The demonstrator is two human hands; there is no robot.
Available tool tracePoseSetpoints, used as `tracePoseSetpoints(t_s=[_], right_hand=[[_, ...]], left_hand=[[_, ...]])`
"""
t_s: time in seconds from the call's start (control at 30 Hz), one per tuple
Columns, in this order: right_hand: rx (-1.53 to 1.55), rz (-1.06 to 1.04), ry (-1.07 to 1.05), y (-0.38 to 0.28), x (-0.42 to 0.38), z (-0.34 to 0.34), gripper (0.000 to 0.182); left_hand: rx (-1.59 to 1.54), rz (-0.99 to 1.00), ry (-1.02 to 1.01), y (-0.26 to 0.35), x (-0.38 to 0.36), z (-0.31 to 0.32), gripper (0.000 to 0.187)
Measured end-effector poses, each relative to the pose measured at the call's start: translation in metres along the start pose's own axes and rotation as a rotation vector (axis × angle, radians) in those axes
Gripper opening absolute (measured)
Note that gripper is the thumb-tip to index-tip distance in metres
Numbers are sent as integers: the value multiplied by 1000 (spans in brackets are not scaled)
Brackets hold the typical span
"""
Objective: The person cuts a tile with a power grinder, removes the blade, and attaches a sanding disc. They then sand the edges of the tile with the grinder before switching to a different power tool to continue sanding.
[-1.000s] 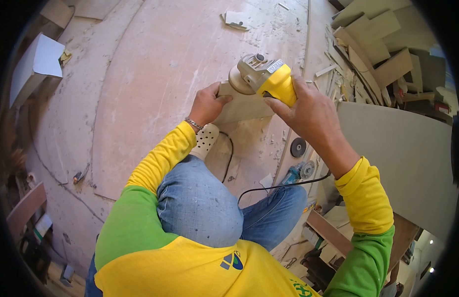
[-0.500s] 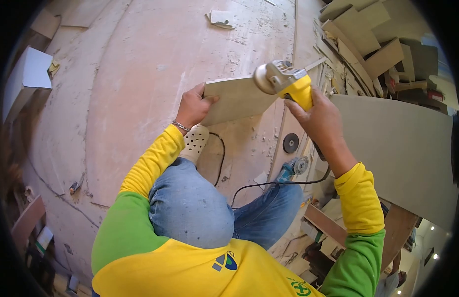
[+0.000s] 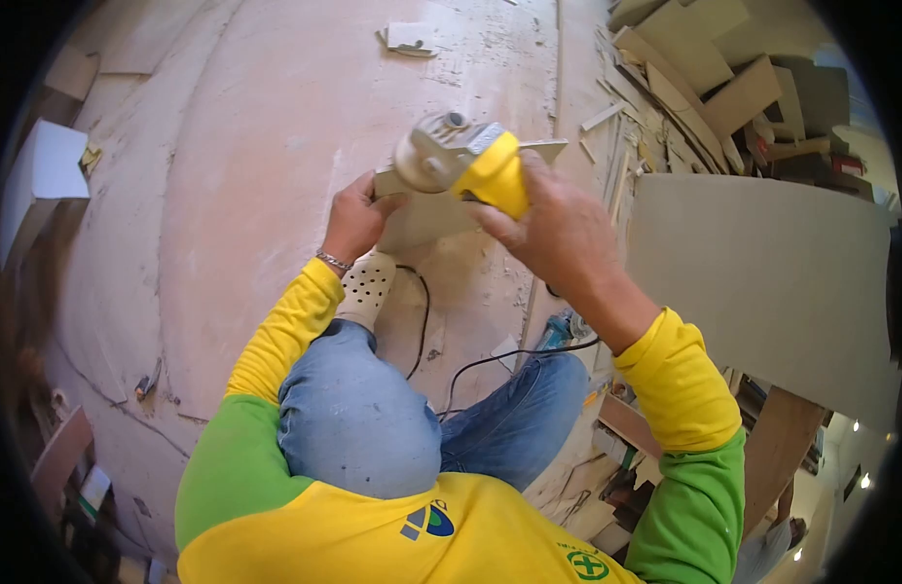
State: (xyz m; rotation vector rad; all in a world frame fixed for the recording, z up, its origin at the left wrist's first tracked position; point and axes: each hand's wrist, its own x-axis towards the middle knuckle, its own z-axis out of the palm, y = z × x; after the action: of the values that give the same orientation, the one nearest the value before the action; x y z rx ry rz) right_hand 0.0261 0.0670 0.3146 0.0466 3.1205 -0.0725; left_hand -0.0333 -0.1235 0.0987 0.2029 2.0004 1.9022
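My right hand (image 3: 558,209) is wrapped round the yellow body of an angle grinder (image 3: 495,173). Its round disc end points left and overlaps the top edge of a flat tile (image 3: 426,222). With fingers and thumb, my left hand (image 3: 357,216) grips that tile by its left end and holds it tilted over the floor. Most of the tile's right part is hidden behind the grinder and my right hand. Below the tile stands my foot in a white clog with holes (image 3: 365,284). A black cord (image 3: 529,351) runs under my right forearm.
A second, blue grinder (image 3: 558,331) lies by my right knee. A large grey panel (image 3: 762,282) stands to the right, with stacked tile and board offcuts (image 3: 704,58) behind it. A small tile scrap (image 3: 410,37) lies ahead on the dusty floor (image 3: 256,175). A white box (image 3: 56,161) is at the left.
My right hand has brought the grinder leftward along the tile, toward my left hand. The tile and my left hand have shifted slightly left in the view. The black disc on the floor is now covered.
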Motion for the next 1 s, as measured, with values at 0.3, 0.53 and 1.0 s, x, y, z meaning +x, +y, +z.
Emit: tracePoseSetpoints(t_s=[0.3, 0.53, 1.0], right_hand=[[21, 138, -27, 63, -10, -8, 66], [-143, 416, -87, 115, -7, -16, 70], [-12, 66, 56, 57, -17, 0, 69]], left_hand=[[-136, -25, -18, -8, 4, 1, 25], [-140, -28, -19, -9, 5, 1, 25], [-153, -30, -31, -5, 1, 1, 25]])
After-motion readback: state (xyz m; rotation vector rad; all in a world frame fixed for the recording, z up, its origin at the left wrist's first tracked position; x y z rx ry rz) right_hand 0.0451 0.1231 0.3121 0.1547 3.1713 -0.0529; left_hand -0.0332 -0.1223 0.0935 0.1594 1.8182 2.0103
